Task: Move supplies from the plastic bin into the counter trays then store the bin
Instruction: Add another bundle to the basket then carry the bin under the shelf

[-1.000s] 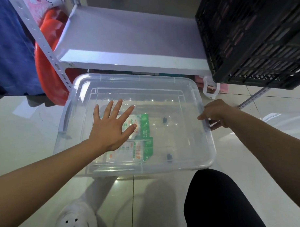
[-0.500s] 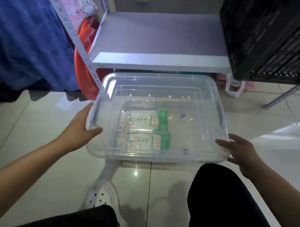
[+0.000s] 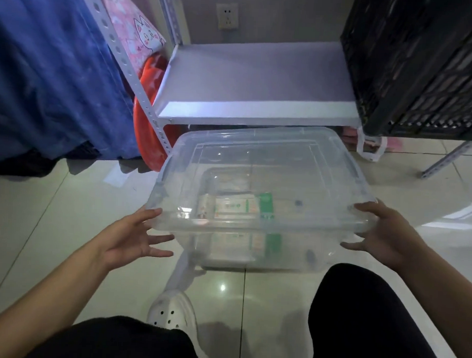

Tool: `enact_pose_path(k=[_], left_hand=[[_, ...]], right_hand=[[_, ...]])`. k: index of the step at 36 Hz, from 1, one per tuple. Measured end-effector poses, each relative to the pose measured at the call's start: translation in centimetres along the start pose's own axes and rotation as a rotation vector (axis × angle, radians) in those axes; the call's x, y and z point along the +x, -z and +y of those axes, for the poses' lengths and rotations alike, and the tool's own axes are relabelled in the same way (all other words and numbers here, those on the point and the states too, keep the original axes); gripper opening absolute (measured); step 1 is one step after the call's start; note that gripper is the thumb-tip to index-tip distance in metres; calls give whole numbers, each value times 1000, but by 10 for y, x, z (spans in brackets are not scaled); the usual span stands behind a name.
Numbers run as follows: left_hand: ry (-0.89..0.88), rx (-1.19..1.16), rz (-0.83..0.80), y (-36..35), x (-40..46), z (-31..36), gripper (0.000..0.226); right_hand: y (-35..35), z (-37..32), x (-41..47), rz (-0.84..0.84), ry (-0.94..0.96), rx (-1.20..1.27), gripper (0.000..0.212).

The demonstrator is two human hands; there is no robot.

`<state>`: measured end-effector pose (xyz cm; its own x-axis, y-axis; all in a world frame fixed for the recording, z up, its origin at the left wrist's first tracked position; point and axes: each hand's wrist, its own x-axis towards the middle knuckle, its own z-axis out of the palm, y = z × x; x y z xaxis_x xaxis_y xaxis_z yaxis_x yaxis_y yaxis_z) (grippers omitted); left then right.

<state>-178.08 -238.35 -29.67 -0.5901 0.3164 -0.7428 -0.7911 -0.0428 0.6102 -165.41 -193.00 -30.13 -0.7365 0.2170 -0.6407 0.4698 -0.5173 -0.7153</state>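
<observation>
The clear plastic bin (image 3: 260, 135) with its lid on sits low in front of me, just before a metal shelf. Through its walls I see green and white packets (image 3: 239, 205) and a small dark piece (image 3: 298, 202). My left hand (image 3: 131, 239) grips the near left corner, thumb on the rim and fingers spread under it. At the near right corner my right hand (image 3: 388, 235) holds the bin the same way. The near edge looks raised off the tiled floor.
A white shelf board (image 3: 254, 77) lies just beyond the bin, with a black slatted crate (image 3: 420, 64) on its right end. A red basin (image 3: 146, 116) and blue cloth (image 3: 45, 78) stand at the left. My knees and a white shoe (image 3: 171, 313) are below the bin.
My left hand left the lid and my right hand left the far right edge. Both went to the bin's sides, then to its near corners, and the bin came towards me.
</observation>
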Motion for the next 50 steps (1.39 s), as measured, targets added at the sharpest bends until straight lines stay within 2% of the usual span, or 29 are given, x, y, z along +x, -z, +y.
enact_pose_path(k=[2, 6, 8, 11, 14, 16, 18, 19, 22, 23, 26, 29, 31, 33, 36, 39, 42, 46, 48, 50], left_hand=[[-9, -13, 22, -9, -9, 10, 93], [-49, -27, 44, -19, -30, 24, 105], [-93, -22, 35, -21, -45, 30, 96], [-170, -31, -20, -19, -66, 39, 67], [-245, -86, -98, -13, -81, 59, 72], [-283, -161, -165, -14, -89, 76, 45], [-313, -276, -226, -14, -87, 89, 35], [-354, -232, -196, -20, -86, 95, 34], [-426, -69, -148, -50, -74, 106, 71], [-443, -52, -128, -59, -66, 106, 77], [-496, -26, -6, -72, -44, 105, 64], [-548, 13, 3, -79, -36, 105, 60], [-611, 85, -39, -80, -37, 104, 59], [-684, 188, -80, -81, -43, 101, 66], [-768, 368, -56, -82, -50, 96, 95], [-785, 567, 21, -78, -49, 91, 120], [-811, 742, 144, -75, -46, 84, 132], [-900, 863, 275, -69, -39, 87, 135], [-970, 882, 375, -77, -36, 90, 130], [-1093, 980, 515, -86, -31, 91, 118]], right_hand=[[-6, -17, -6, 27, -11, 5, 11], [-8, -33, -26, 32, 0, -7, 25], [-11, -39, -42, 14, 50, -12, 28], [-13, -50, -71, -27, 184, -7, 36], [-25, -71, -97, -80, 332, 12, 43], [-31, -86, -106, -95, 411, 18, 42], [-36, -101, -105, -115, 462, 30, 47], [-37, -107, -101, -127, 478, 41, 50], [-40, -112, -79, -134, 507, 80, 55], [-41, -110, -70, -124, 515, 93, 57], [-43, -99, -52, -93, 552, 118, 63], [-34, -88, -49, -182, 605, 100, 69], [-28, -81, -52, -204, 658, 0, 84], [-23, -76, -54, -141, 752, -239, 104], [-19, -73, -55, -62, 792, -554, 128], [-9, -71, -53, -59, 806, -774, 137], [-3, -63, -50, -26, 873, -987, 134], [-9, -56, -44, 113, 930, -1035, 125], [-15, -62, -40, 231, 1075, -1150, 107], [-24, -72, -34, 424, 1237, -1375, 80]])
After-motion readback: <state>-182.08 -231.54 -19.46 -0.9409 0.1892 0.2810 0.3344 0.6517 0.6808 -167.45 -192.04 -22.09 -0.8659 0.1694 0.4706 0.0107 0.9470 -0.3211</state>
